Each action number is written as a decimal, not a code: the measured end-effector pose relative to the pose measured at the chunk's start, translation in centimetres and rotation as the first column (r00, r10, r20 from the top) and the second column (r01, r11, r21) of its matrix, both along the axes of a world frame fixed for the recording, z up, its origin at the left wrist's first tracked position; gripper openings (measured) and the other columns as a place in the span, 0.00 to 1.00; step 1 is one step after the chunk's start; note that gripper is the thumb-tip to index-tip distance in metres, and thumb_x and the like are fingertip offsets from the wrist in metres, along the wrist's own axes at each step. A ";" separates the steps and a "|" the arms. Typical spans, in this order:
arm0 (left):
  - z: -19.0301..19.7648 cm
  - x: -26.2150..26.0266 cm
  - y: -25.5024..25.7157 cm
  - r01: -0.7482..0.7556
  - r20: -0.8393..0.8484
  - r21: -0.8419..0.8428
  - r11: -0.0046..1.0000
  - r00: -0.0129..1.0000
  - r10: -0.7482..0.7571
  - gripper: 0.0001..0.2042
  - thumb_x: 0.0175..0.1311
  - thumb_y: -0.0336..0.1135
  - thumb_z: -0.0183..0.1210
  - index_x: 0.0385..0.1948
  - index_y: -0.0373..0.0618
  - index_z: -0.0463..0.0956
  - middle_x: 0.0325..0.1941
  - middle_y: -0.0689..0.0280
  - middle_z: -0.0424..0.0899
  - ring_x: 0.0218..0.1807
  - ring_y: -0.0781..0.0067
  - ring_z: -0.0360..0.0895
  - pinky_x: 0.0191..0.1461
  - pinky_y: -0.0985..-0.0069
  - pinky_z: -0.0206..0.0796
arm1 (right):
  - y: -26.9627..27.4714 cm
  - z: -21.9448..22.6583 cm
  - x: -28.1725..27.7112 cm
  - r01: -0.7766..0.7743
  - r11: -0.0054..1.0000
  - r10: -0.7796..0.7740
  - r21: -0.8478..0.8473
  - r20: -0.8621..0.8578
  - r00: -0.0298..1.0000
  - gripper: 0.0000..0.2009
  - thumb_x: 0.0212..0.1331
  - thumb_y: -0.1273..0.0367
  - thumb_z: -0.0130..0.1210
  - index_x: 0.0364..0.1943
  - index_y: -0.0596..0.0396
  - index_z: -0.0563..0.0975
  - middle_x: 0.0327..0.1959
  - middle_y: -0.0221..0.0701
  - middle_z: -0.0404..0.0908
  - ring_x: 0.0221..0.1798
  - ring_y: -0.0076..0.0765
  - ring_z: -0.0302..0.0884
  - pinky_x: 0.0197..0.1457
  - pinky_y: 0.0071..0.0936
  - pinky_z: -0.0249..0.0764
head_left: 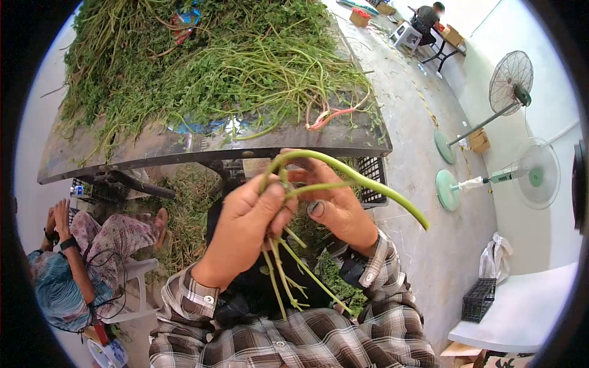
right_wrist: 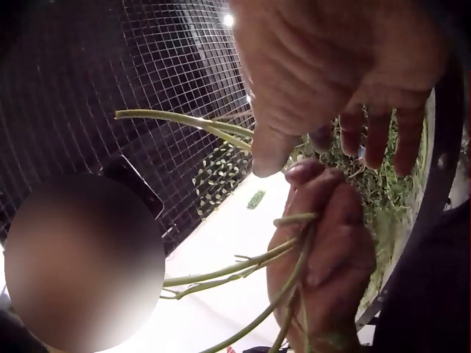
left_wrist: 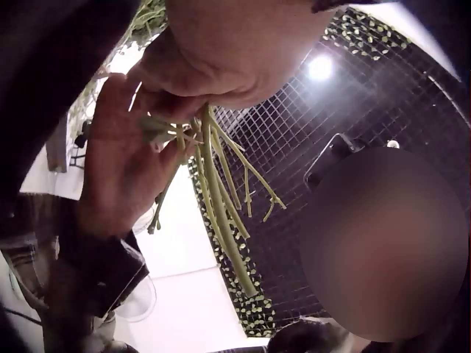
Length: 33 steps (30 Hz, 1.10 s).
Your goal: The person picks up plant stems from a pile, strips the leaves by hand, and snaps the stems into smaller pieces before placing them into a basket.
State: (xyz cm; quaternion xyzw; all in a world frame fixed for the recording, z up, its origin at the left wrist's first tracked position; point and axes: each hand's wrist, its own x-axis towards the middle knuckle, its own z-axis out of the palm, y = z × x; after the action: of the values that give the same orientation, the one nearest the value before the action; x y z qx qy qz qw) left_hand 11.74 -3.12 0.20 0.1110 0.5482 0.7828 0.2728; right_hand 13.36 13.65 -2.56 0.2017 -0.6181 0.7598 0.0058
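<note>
In the head view my left hand (head_left: 242, 227) grips several cut green stems (head_left: 307, 270), thumb laid across them. Their lower ends fan out below the fist, also visible in the left wrist view. One thick stem (head_left: 368, 183) arches from the grip over to the right, its tip drooping. My right hand (head_left: 337, 211) is close beside, its fingers extended behind the stems and its thumb held apart. From the right wrist view, those fingers hang fairly straight above the left fist (right_wrist: 331, 243), and a stem (right_wrist: 169, 116) passes behind the thumb.
A table (head_left: 257, 147) heaped with leafy greens (head_left: 202, 67) stands in front. Black crates (head_left: 371, 175) and loose stems lie beneath it. A seated person (head_left: 80, 257) is at the left. Two fans (head_left: 509, 86) stand at the right, near a white table (head_left: 521, 313).
</note>
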 end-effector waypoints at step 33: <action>-1.7 0.8 4.1 0.226 -0.199 -0.387 0.894 0.926 -0.320 0.12 0.61 0.33 0.55 0.41 0.35 0.73 0.27 0.69 0.76 0.22 0.86 0.68 0.24 0.86 0.61 | 3.9 -5.2 3.1 0.545 0.764 -0.325 -0.344 0.524 0.787 0.15 0.68 0.59 0.37 0.40 0.57 0.66 0.31 0.41 0.78 0.36 0.38 0.80 0.37 0.30 0.78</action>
State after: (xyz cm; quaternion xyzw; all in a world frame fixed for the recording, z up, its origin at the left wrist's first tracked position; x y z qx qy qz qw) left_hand 12.53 0.98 -1.53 0.2370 0.6903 0.6025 0.3229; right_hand 16.48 17.57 -7.80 -0.1341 -0.4258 0.8894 0.0985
